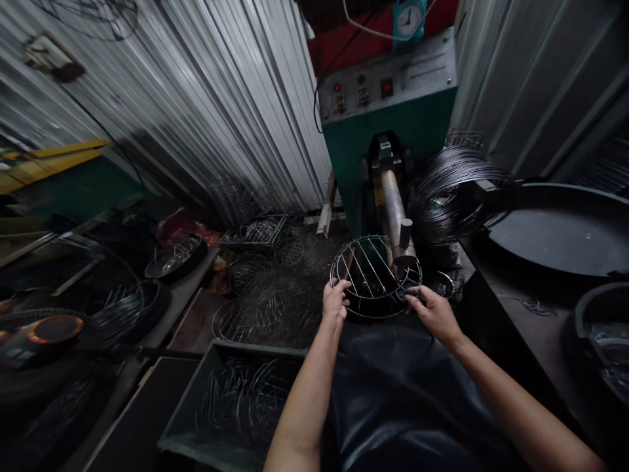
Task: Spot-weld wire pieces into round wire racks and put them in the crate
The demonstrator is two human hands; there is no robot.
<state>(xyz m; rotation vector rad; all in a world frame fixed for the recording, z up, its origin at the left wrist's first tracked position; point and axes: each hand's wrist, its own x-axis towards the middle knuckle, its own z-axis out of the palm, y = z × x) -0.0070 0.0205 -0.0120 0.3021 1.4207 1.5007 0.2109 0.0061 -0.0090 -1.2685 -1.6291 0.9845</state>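
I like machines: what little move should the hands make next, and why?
Maybe nudge the round wire rack to line up with the metal arm: the left hand and right hand hold its rim, and the arm's end shows over its right side.

A: State the hand count.
B: Two: one left hand (pixel 337 301), one right hand (pixel 435 313).
A: Round wire rack (pixel 377 266) in those hands: quantity?
B: One.
A: Count the equipment ahead.
B: One green machine (pixel 344 154), one control panel (pixel 388 75), one clock (pixel 409 21).
A: Stock and containers?
B: One large wire coil (pixel 455 172), one green rectangular bin (pixel 185 419); wire pieces (pixel 239 406) inside it overlap, not countable.
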